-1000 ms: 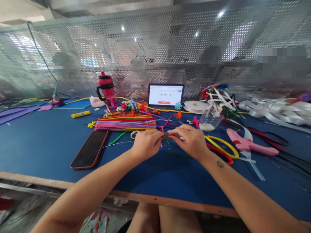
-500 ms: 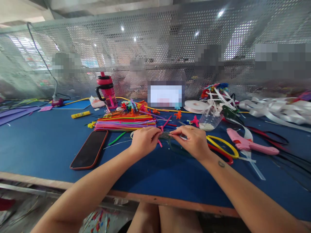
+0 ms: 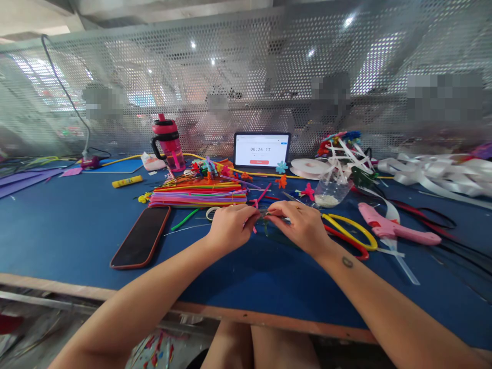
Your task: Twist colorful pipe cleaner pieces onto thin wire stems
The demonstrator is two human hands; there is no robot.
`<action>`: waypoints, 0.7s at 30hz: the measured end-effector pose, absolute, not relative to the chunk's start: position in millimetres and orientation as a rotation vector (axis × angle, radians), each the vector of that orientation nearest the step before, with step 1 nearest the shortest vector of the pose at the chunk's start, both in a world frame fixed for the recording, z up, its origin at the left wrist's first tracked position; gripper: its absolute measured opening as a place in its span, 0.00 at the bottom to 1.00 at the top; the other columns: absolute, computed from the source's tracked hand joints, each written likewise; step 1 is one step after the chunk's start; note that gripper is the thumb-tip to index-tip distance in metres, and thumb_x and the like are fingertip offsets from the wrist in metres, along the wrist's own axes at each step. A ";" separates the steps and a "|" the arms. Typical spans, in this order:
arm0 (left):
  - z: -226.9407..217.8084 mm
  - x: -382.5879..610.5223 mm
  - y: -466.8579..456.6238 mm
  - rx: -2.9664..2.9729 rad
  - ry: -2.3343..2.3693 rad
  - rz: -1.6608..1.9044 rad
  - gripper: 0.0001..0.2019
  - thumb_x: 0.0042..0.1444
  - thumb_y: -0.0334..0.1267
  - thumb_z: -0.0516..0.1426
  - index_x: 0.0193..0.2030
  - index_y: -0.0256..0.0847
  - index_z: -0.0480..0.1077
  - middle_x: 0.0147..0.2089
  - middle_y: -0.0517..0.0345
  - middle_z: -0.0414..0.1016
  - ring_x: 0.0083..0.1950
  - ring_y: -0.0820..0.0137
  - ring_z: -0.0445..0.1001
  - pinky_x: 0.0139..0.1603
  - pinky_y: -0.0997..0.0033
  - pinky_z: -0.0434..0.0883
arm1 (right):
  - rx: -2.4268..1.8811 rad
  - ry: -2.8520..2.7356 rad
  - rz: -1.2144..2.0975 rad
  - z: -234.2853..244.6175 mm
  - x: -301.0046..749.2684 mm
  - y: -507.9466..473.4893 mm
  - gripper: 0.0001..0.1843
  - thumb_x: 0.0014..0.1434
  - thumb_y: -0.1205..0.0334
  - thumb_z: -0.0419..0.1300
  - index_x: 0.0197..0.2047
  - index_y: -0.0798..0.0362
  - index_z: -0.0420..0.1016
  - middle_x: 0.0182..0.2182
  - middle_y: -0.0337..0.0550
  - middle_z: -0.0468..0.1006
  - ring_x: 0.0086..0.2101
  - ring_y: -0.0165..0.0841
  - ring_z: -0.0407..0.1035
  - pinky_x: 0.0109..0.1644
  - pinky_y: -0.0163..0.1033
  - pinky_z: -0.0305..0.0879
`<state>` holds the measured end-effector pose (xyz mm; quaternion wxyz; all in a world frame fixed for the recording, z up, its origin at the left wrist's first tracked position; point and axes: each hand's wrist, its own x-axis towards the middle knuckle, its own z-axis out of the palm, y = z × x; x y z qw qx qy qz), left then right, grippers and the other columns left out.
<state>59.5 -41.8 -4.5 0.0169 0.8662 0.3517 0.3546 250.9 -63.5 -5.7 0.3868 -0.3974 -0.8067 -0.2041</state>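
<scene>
Head view: the only camera; clock directions run from the gap between the fingertips, twelve being away from the person.
Left hand (image 3: pixel 231 224): at nine o'clock, thumb and fingers together, pinched on one end of the see-through piece (image 3: pixel 263 214).
Right hand (image 3: pixel 299 223): at three o'clock, pinched likewise on the other end, fingertips facing the left ones.
See-through piece: bridges the short gap, above the blue tabletop (image 3: pixel 226 281); too thin and blurred to tell whether film or strands. Gripping both ends probably keeps it taut and steady.
Pink stem (image 3: pixel 264 191): at twelve, just beyond the fingertips.
Tape ring (image 3: pixel 208 214): at nine, just beside the left hand.
Pipe-cleaner bundle (image 3: pixel 198 197): at ten, stems laid alongside each other, likely so that single ones draw out easily.
Phone (image 3: pixel 140 238): between eight and nine, flat, well apart from the hands.
Tablet (image 3: pixel 262 149): at twelve, upright before the mesh, presumably so its timer reads at a glance.
Yellow handle (image 3: pixel 373 244): between three and four, near the right wrist, perhaps for quick reach.
Glue gun (image 3: pixel 386 228): at three, farther out, lying on its side.
</scene>
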 end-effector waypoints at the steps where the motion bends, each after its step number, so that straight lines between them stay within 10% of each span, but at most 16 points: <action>1: -4.8 59.4 -41.6 2.698 1.082 1.096 0.08 0.57 0.35 0.52 0.35 0.42 0.72 0.32 0.59 0.76 0.34 0.72 0.74 0.35 0.76 0.67 | -1.019 -2.060 -0.517 -5.9 251.4 -63.2 0.03 0.58 0.62 0.56 0.36 0.51 0.69 0.28 0.36 0.78 0.29 0.26 0.71 0.33 0.30 0.63; 21: -7.0 61.6 -43.5 2.722 1.036 1.040 0.07 0.56 0.34 0.53 0.36 0.43 0.73 0.32 0.61 0.77 0.34 0.71 0.75 0.33 0.75 0.65 | -1.113 -2.029 -0.566 -7.1 251.4 -63.4 0.06 0.56 0.61 0.57 0.29 0.50 0.74 0.25 0.37 0.78 0.30 0.28 0.70 0.32 0.31 0.60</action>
